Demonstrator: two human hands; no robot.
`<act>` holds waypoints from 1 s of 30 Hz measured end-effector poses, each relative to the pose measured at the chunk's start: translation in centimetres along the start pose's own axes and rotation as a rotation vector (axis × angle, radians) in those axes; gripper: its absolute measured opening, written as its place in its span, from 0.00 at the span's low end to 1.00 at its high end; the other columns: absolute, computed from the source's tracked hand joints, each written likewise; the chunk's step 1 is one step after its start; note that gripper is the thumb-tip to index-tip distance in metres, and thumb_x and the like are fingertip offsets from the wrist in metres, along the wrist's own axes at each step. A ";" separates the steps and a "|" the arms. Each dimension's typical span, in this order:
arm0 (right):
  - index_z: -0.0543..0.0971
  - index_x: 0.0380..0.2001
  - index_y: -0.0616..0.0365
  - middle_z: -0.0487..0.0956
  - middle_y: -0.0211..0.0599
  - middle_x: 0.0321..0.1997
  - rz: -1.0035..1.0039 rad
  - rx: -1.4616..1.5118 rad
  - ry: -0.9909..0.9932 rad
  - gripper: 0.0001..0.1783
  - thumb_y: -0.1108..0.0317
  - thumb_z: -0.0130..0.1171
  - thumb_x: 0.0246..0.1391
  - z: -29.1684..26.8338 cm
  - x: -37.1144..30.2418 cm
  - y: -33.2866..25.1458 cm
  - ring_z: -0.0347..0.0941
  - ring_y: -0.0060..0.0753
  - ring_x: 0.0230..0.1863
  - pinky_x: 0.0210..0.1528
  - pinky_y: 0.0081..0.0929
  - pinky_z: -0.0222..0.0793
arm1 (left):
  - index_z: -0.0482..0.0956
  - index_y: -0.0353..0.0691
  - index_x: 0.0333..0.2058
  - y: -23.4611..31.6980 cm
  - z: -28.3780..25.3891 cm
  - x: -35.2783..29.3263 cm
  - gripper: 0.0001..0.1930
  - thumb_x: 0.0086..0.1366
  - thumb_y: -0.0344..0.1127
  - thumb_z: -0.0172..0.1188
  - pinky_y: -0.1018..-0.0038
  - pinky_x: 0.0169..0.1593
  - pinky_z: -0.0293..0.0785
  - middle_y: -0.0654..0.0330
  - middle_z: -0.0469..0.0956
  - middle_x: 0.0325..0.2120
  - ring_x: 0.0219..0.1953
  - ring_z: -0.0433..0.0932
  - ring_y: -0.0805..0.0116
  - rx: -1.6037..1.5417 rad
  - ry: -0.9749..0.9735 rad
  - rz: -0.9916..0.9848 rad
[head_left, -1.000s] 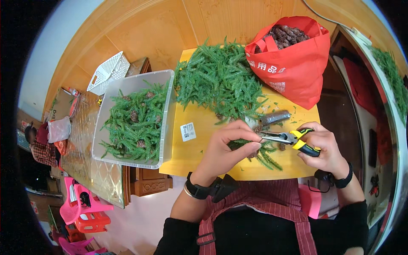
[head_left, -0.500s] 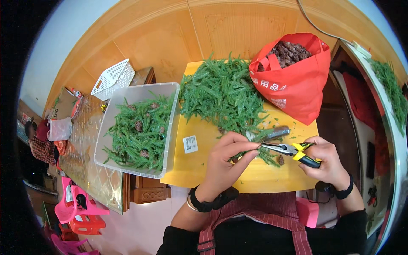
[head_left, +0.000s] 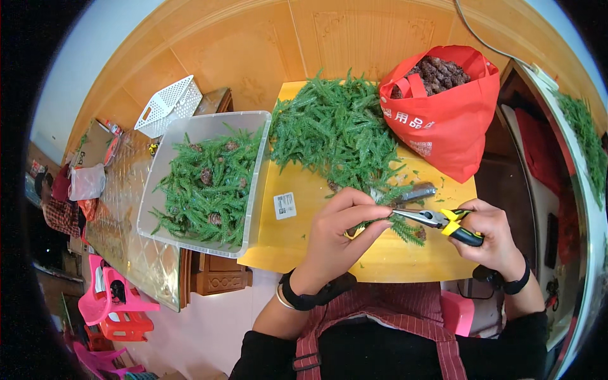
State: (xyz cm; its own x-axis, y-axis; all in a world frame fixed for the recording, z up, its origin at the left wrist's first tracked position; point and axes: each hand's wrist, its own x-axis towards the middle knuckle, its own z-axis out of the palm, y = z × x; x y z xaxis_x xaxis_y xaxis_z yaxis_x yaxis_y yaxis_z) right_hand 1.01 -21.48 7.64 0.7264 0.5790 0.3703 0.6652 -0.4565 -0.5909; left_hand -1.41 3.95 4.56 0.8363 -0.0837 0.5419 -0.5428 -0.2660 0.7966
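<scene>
Over the front of the yellow table, my left hand (head_left: pixel 348 225) pinches a green artificial pine sprig (head_left: pixel 407 230) between thumb and fingers. My right hand (head_left: pixel 491 235) is wrapped around the yellow-and-black handles of needle-nose pliers (head_left: pixel 446 219). The plier tips meet the sprig's stem end at my left fingertips; exactly what the jaws grip is too small to tell. A small pine cone (head_left: pixel 420 234) shows by the sprig's tip. Beyond my hands lie a dark, slim wrapped bundle (head_left: pixel 418 191) and a big heap of pine sprigs (head_left: pixel 335 130).
A translucent bin (head_left: pixel 253 215) of sprigs with pine cones stands on the left. At the back right, a red bag (head_left: pixel 443 126) holds pine cones (head_left: pixel 440 75). A white label (head_left: pixel 285 206) lies on the yellow table (head_left: pixel 285 250). Farther left are a white basket (head_left: pixel 170 104) and pink chairs (head_left: pixel 101 291).
The plier tips and the pinched sprig have shifted slightly, the sprig's free end now further right. Both hands keep their grips. The whole view has moved a little.
</scene>
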 end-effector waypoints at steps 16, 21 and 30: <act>0.66 0.10 0.59 0.63 0.35 0.11 0.028 0.148 -0.355 0.15 0.71 0.63 0.34 -3.3 0.9 -0.3 0.63 0.37 0.15 0.17 0.28 0.55 | 0.80 0.39 0.31 -0.5 -0.8 0.2 0.13 0.42 0.25 0.66 0.78 0.30 0.70 0.60 0.75 0.25 0.28 0.74 0.68 0.030 -0.139 0.195; 0.67 0.11 0.60 0.68 0.36 0.13 0.171 0.260 -0.622 0.15 0.68 0.63 0.37 -4.6 1.1 0.7 0.64 0.35 0.15 0.18 0.25 0.56 | 0.80 0.39 0.31 -0.2 -0.8 0.7 0.14 0.41 0.25 0.66 0.76 0.30 0.70 0.60 0.77 0.25 0.27 0.75 0.66 0.109 -0.143 0.335; 0.78 0.28 0.61 0.76 0.28 0.20 0.541 0.556 -1.053 0.06 0.71 0.61 0.45 -5.1 2.5 1.7 0.63 0.12 0.16 0.18 0.15 0.58 | 0.75 0.41 0.22 -0.7 -0.3 0.5 0.08 0.42 0.27 0.66 0.75 0.27 0.67 0.60 0.77 0.25 0.25 0.75 0.66 0.010 -0.138 0.370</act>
State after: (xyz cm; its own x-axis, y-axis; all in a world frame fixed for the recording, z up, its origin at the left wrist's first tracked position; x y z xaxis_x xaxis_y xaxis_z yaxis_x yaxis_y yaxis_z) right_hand 4.84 -24.23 11.25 0.2259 0.7744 -0.5909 -0.0107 -0.6046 -0.7964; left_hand -0.68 4.43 4.35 0.5873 -0.3041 0.7501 -0.8092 -0.2032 0.5512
